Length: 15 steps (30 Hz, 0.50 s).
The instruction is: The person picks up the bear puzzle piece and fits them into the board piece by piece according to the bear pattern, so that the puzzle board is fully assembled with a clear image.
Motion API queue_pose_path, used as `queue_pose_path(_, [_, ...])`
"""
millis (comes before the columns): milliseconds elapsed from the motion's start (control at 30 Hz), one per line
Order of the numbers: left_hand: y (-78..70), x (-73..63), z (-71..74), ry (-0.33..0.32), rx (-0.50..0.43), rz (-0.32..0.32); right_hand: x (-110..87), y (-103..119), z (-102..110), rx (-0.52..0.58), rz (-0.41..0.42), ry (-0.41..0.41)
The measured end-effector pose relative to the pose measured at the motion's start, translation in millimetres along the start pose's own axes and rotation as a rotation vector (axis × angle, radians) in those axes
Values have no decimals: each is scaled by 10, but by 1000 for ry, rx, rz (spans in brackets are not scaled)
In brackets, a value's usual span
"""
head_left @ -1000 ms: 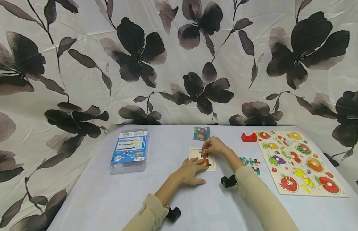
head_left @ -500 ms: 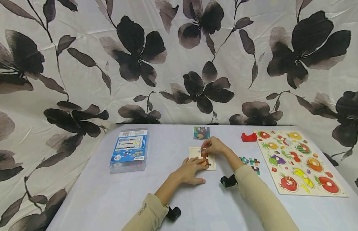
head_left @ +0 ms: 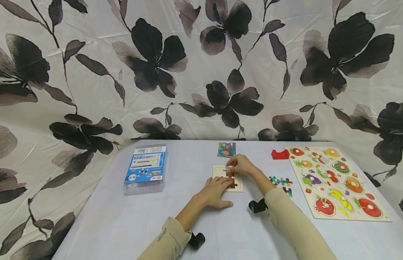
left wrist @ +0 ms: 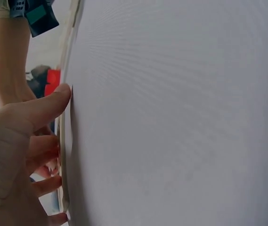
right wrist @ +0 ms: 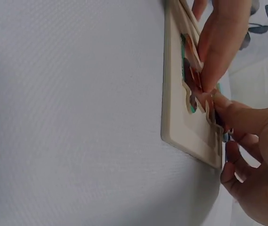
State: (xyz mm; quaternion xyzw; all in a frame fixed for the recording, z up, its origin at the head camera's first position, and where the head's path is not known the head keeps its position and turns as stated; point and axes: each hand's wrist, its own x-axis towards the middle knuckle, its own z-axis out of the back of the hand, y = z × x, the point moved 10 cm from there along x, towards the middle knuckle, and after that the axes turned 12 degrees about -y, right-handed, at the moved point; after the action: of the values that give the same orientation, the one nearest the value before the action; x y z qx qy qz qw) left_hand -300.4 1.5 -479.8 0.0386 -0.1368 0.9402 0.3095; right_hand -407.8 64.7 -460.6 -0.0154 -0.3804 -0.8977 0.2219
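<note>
A small wooden puzzle tray [head_left: 219, 170] lies flat in the middle of the table, with brown bear-picture pieces [head_left: 231, 174] joined in its right part. My left hand [head_left: 211, 193] rests on the tray with fairly straight fingers, the fingertips touching the pieces. At the tray's far edge my right hand [head_left: 242, 165] pinches a puzzle piece [right wrist: 212, 112] between thumb and fingers, beside the joined ones. Its fingertips cover most of that piece. In the left wrist view the left hand [left wrist: 11, 141] is seen from the side, and the tray shows only edge-on.
Several loose puzzle pieces [head_left: 281, 181] lie right of the tray, near the right forearm. A bear picture card [head_left: 226, 149] lies behind it. Farther right are a red holder [head_left: 280, 155] and a fruit puzzle board [head_left: 321, 173]. A clear case with a blue label [head_left: 146, 169] lies left.
The left hand's fingers have shifted slightly right over the joined pieces, covering more of the orange one. The right hand stays at the tray's far edge, almost still.
</note>
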Motion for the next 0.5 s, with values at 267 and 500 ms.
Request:
queue_pose_path(267, [-46, 57, 35, -32, 1, 29, -15, 1, 0, 2, -5, 11])
queue_pose_path(500, [18, 88, -28, -40, -86, 71, 12, -38, -31, 19, 0, 39])
